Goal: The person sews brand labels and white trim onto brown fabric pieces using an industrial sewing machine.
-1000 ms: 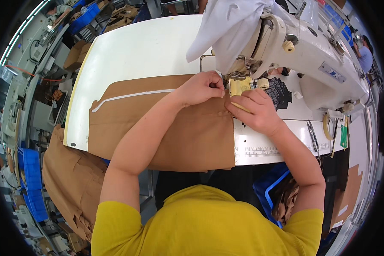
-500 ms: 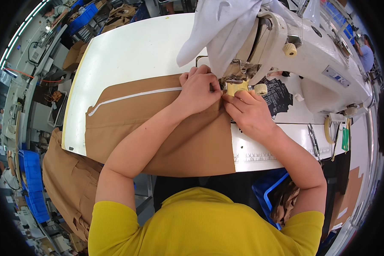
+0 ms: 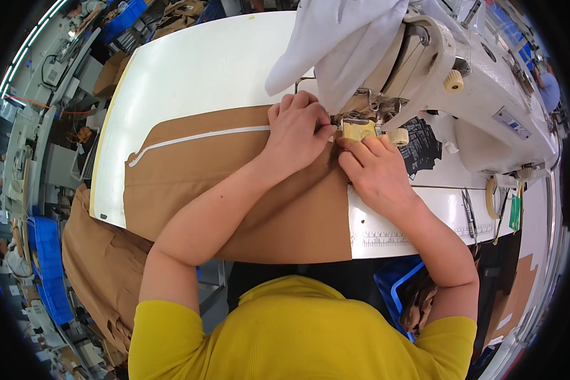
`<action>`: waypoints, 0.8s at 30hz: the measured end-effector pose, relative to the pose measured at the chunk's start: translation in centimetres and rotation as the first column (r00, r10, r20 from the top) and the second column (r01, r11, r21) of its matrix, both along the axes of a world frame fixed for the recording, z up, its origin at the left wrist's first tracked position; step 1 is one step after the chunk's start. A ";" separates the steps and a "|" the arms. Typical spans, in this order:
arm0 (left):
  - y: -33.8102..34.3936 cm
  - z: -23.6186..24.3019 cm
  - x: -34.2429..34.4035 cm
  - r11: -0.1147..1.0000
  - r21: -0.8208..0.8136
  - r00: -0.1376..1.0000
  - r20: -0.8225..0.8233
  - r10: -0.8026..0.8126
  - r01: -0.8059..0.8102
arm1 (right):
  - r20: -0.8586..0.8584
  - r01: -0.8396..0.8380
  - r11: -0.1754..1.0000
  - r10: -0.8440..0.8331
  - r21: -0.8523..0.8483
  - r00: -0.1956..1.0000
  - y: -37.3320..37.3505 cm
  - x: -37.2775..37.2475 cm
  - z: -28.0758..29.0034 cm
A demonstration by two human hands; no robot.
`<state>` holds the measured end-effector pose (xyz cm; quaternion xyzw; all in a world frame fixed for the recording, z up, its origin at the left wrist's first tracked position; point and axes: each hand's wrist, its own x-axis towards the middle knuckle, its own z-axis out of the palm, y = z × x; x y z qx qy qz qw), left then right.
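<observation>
A brown fabric panel (image 3: 234,215) lies flat over the white table, with a narrow white strip (image 3: 199,136) running along its far part. My left hand (image 3: 297,133) is on the far edge of the panel, thumb and fingers pinched together on the cloth beside the sewing machine's needle area. My right hand (image 3: 379,171) pinches the fabric's right edge just in front of the yellow plate (image 3: 359,130) on the sewing machine (image 3: 475,107). My fingertips hide the exact spot under the needle.
A pale cloth (image 3: 342,50) drapes over the machine head. Black printed labels (image 3: 421,149) lie right of the needle. Thread snips (image 3: 469,214) and a tape roll (image 3: 491,197) are on the right. More brown fabric (image 3: 101,259) hangs at left; a blue bin (image 3: 399,291) sits below the table.
The view has shifted slightly, so the machine appears further right. Both hands keep their pinch on the fabric beside the needle area, with little visible movement.
</observation>
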<state>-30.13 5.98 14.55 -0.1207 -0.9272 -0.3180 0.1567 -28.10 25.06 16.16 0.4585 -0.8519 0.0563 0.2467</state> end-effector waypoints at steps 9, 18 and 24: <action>-2.1 2.2 2.8 0.853 -0.341 0.895 -0.067 -0.441 0.395 | -0.012 0.024 0.999 -0.025 -0.029 1.000 -0.1 0.1 -0.3; -2.0 1.2 3.7 0.883 -0.222 0.907 0.020 -0.420 0.414 | 0.026 0.028 0.999 -0.027 -0.028 0.999 0.1 0.0 -0.4; -2.5 0.4 3.3 0.869 -0.250 0.895 -0.016 -0.445 0.428 | 0.033 0.019 0.999 -0.017 -0.040 0.999 0.0 -0.1 -0.4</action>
